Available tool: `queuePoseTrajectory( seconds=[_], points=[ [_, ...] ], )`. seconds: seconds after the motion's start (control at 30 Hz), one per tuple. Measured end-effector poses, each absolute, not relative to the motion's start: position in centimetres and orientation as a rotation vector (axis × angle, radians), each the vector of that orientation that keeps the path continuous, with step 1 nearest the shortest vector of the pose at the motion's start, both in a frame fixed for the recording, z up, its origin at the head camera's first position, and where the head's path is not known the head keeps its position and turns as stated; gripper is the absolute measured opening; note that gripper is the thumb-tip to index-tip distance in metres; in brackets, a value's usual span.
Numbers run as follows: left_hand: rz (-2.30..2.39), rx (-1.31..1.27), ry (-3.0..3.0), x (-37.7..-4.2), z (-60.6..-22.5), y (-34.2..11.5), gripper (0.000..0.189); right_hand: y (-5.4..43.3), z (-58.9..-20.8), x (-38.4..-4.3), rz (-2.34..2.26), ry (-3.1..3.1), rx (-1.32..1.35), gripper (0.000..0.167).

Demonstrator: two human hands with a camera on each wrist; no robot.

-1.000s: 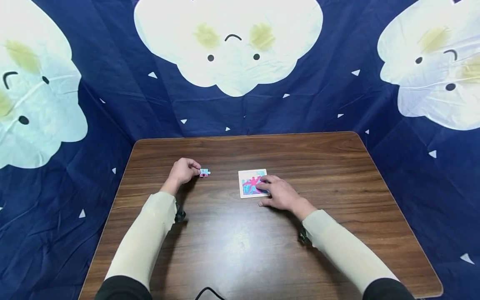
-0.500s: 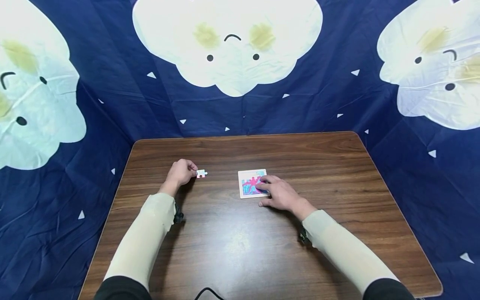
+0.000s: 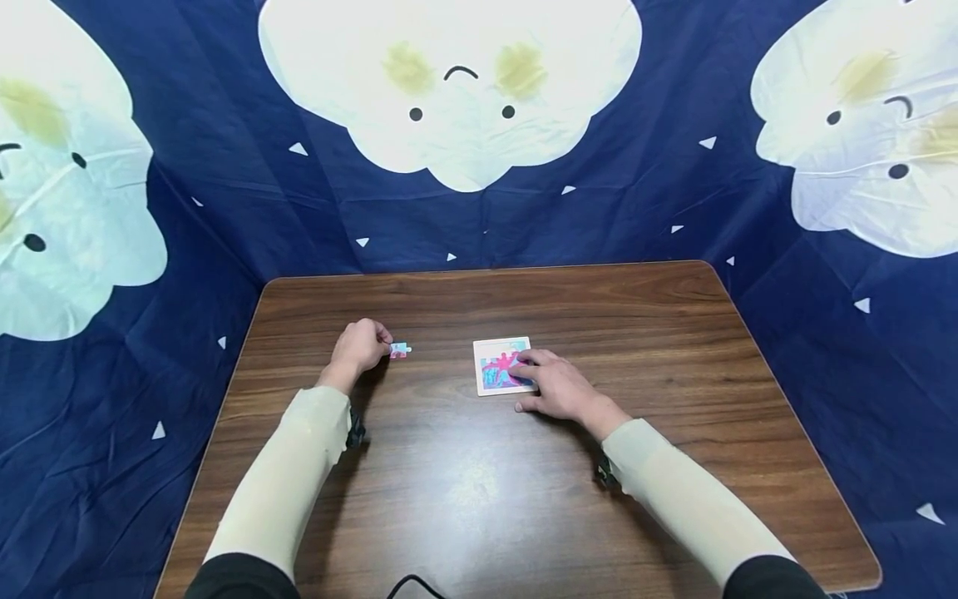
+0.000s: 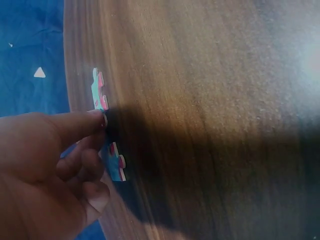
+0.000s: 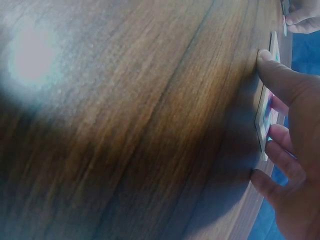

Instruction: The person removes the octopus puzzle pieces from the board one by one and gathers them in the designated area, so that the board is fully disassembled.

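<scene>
My left hand [image 3: 358, 345], on the left of the table, pinches a blue-and-pink jigsaw piece [image 3: 400, 350] between thumb and fingertips. In the left wrist view the jigsaw piece [image 4: 99, 90] shows beyond the thumb tip. A second blue-and-pink patch [image 4: 117, 162] shows below the fingers; I cannot tell whether it is a separate piece. My right hand [image 3: 557, 387] rests with its fingers extended on the right side of a jigsaw board [image 3: 490, 393]. The board has a pale frame and a pink, blue and purple picture. Its right part is hidden under the fingers.
The brown wooden table [image 3: 659, 333] has a glare spot near its middle. A black cable [image 3: 414, 577] lies at the front edge. Dark blue cloth [image 3: 224, 216] with white cloud faces hangs behind and beside the table.
My left hand has drawn the jigsaw piece slightly left and toward me; the piece flashed pale half a second ago and shows colour now. My right hand has stayed on the board.
</scene>
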State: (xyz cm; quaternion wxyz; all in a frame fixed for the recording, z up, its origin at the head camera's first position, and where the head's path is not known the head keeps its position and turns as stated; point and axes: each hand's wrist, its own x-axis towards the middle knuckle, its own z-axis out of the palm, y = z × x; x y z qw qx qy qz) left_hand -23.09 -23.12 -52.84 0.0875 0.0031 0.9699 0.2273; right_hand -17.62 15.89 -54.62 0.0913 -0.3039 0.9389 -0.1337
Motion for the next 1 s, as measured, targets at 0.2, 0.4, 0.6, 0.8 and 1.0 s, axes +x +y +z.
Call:
queuePoseTrajectory(
  seconds=[0.2,0.4,0.6,0.8,1.0],
  points=[
    [0.652,0.004,2.877,-23.0,-52.8,-23.2,0.01,15.8,-54.7,-17.5,-0.406,2.789,-0.906,0.064],
    [0.702,0.043,2.885,-23.2,-52.3,-23.1,0.01,15.8,-54.8,-17.5,-0.412,2.79,-0.91,0.064],
    [0.783,0.067,2.895,-23.4,-51.4,-22.8,0.011,15.9,-54.7,-17.6,-0.421,2.794,-0.923,0.064],
    [0.849,0.075,2.891,-23.2,-50.7,-21.6,0.01,15.9,-54.6,-17.6,-0.415,2.79,-0.937,0.065],
    [0.931,0.137,2.88,-23.0,-50.7,-18.8,0.008,15.9,-54.8,-17.5,-0.402,2.798,-0.944,0.067]
  ],
)
